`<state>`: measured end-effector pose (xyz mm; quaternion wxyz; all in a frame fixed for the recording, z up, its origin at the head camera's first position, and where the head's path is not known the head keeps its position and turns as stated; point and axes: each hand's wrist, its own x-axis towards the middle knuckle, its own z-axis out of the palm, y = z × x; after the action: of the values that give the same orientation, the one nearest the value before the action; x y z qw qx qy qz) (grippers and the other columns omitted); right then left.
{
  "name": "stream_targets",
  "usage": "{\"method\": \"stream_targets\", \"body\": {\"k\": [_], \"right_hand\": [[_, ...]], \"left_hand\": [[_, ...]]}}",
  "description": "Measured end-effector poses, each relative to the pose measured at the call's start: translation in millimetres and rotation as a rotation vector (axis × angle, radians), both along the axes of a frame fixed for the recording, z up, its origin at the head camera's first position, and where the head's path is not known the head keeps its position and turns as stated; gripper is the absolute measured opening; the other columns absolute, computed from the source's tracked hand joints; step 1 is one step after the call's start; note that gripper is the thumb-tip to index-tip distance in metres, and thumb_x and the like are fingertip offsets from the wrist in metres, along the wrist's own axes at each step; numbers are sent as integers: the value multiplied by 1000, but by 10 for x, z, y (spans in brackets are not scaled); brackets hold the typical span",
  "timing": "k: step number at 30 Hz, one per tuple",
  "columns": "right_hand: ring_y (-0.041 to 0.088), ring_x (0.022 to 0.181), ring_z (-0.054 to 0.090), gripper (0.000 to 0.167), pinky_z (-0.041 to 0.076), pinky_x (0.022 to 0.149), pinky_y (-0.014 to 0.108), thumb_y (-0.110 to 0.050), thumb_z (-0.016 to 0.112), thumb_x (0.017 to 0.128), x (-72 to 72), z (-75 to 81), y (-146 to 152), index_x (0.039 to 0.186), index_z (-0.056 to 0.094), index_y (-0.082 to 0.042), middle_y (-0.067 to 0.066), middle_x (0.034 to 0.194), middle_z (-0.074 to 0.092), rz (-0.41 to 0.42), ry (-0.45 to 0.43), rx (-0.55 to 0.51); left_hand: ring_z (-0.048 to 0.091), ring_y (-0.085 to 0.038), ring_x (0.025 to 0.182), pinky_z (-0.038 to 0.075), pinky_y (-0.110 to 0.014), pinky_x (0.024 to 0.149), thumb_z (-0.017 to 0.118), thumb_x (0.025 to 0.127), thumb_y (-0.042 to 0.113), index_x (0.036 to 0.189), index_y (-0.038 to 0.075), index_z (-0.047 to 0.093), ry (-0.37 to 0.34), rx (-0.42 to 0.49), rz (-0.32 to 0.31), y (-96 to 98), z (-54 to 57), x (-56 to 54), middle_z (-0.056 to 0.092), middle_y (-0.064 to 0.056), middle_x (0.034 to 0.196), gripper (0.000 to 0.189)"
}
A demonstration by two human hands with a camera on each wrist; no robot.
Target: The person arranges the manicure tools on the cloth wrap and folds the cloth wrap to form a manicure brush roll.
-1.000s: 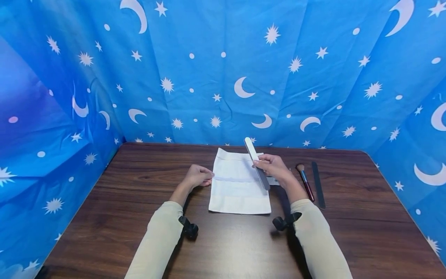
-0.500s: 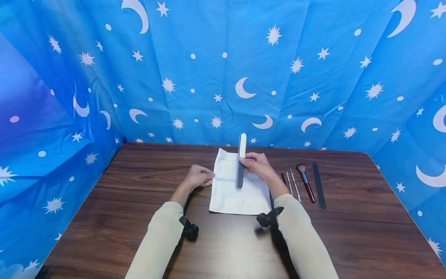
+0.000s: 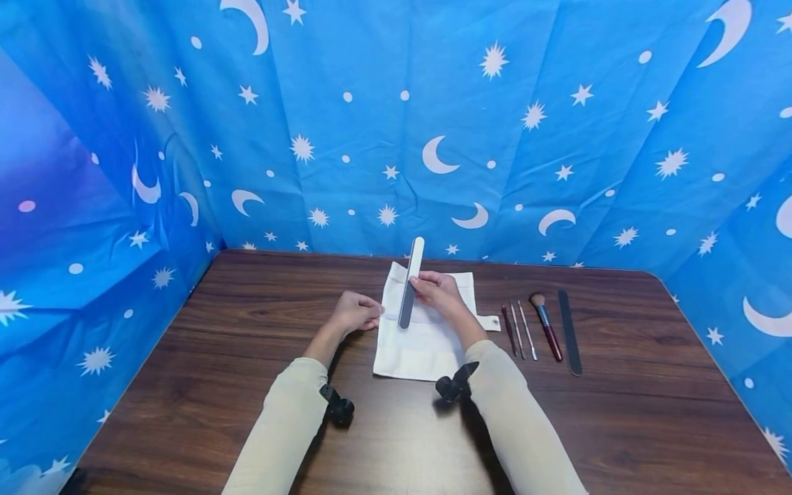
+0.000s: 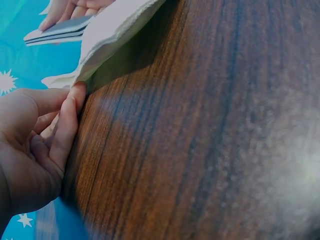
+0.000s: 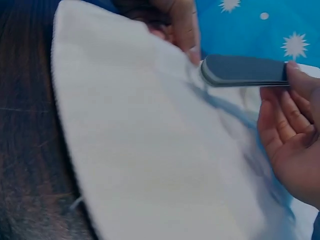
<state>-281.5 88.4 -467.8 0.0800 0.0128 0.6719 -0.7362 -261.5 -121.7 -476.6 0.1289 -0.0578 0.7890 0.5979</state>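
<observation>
A white cloth roll point(image 3: 421, 354) lies spread on the table, with a crosswise seam and a snap tab point(image 3: 491, 323) sticking out to its right. My left hand point(image 3: 354, 313) pinches its left edge between thumb and fingers; the left wrist view shows that edge slightly raised from the wood. Above the cloth, my right hand point(image 3: 441, 294) holds a thick nail buffer point(image 3: 411, 282) by its middle. The buffer is tilted, white at its far end and grey at its near end. In the right wrist view the grey end point(image 5: 245, 70) points toward the left hand.
Right of the cloth lie several tools side by side: a dark-handled tool point(image 3: 509, 330), two slim metal tools point(image 3: 516, 330), a makeup brush point(image 3: 547, 328) and a dark flat nail file point(image 3: 569, 333). A blue curtain with moons and stars point(image 3: 346, 124) hangs behind the brown table point(image 3: 247, 330).
My right hand has carried the nail buffer leftward across the cloth and turned it to lean the other way. The slim tools and snap tab have come into sight. My left hand stays put.
</observation>
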Motion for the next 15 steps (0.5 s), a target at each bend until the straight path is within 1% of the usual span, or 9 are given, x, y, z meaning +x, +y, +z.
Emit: {"method": "stream_targets", "body": {"k": [4,8,11,15], "right_hand": [[5,75,65,37,56,72,21,-6,64,104,-22,-62,-40,132,58,18,-3,88,69,-36,1,-49],[5,73,67,33,57,71,21,-4,63,104,-16,-74,-50,128,59,18,-3,85,70,-34,0,-69],[5,71,66,25,57,68,20,-3,62,105,-23,-87,-43,121,61,16,-3,82,69,-35,-7,-90],[6,68,65,9,56,66,20,-2,60,106,-38,-117,-27,108,61,6,-4,78,68,-70,-17,-151]], "left_hand": [[58,-4,55,50,-16,53,71,97,-3,104,-13,75,13,-4,12,22,1,9,64,-4,67,13],[58,-4,54,50,-15,52,71,96,-5,103,-14,75,35,17,24,23,-25,19,63,-3,65,12],[58,-4,54,50,-15,52,71,96,-5,102,-15,74,45,23,23,19,-40,23,63,-2,65,12],[59,-4,55,50,-15,53,70,96,-5,104,-15,74,54,31,14,23,-46,27,63,-2,65,13]]}}
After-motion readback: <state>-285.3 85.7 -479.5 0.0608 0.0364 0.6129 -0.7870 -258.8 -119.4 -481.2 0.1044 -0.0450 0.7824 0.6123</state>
